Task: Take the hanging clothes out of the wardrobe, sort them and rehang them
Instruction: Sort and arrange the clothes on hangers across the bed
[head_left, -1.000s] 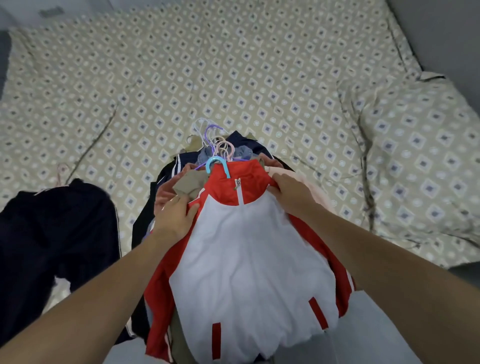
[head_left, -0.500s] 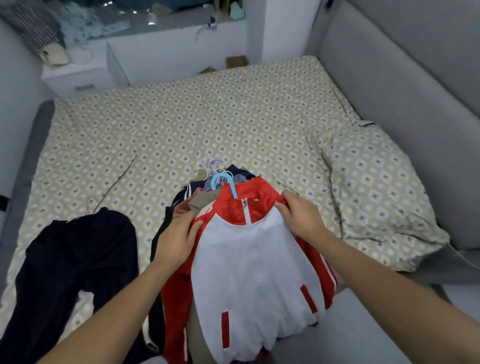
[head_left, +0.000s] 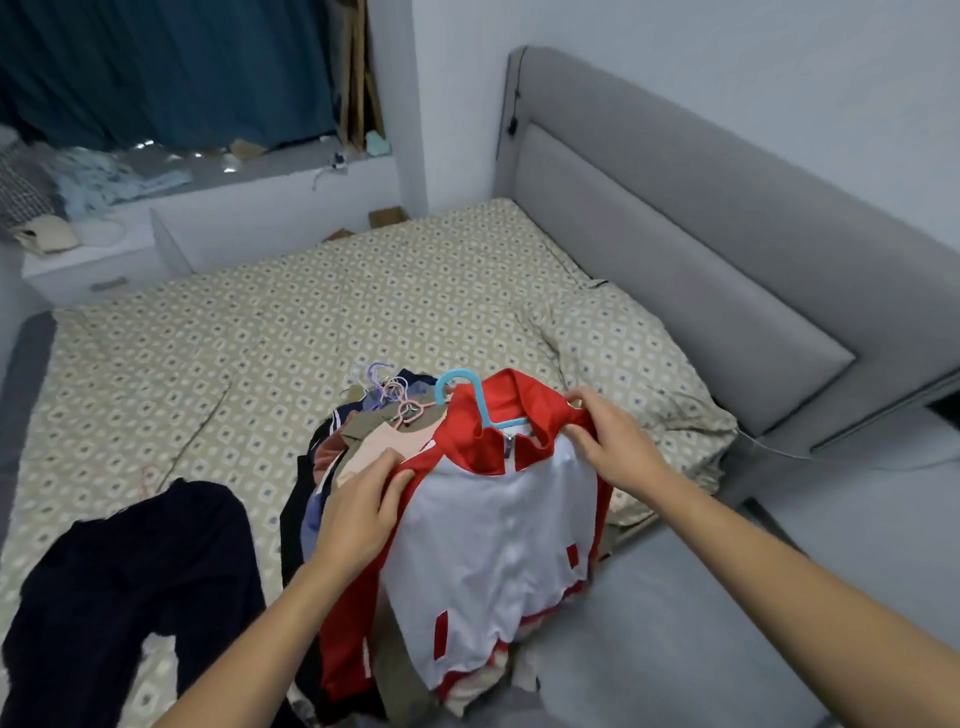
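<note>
A red-and-white jacket (head_left: 493, 540) is held at the near edge of the bed (head_left: 260, 332), on top of a pile of hung clothes (head_left: 337, 457); its red collar is threaded by a blue hanger (head_left: 467, 397), whose hook is curled toward 11 o'clock. The jacket's left shoulder is pinched by the left hand (head_left: 358, 519), thumb laid over the red fabric and fingers curled beneath it; the right side of the collar is gripped by the right hand (head_left: 610, 447), fingers bent round the red cloth at 2 o'clock from the zip. The white front panel is seen hanging toward 6 o'clock, with short red stripes near the hem.

Under the jacket, at 9 to 10 o'clock, a peach garment, a khaki one and navy pieces are stacked; a cluster of pink and lilac hanger hooks (head_left: 389, 389) is gathered just beyond the collar at 11 o'clock. A dark garment (head_left: 135, 587) is spread on the sheet at 8 o'clock, well apart from the pile. A pillow (head_left: 623, 374) in the same diamond print is set at 2 o'clock, against the grey padded headboard (head_left: 675, 249). At 11 o'clock, beyond the bed, a white ledge (head_left: 156, 218) is loaded with folded cloth, and a teal curtain (head_left: 156, 67) is hung above it.
</note>
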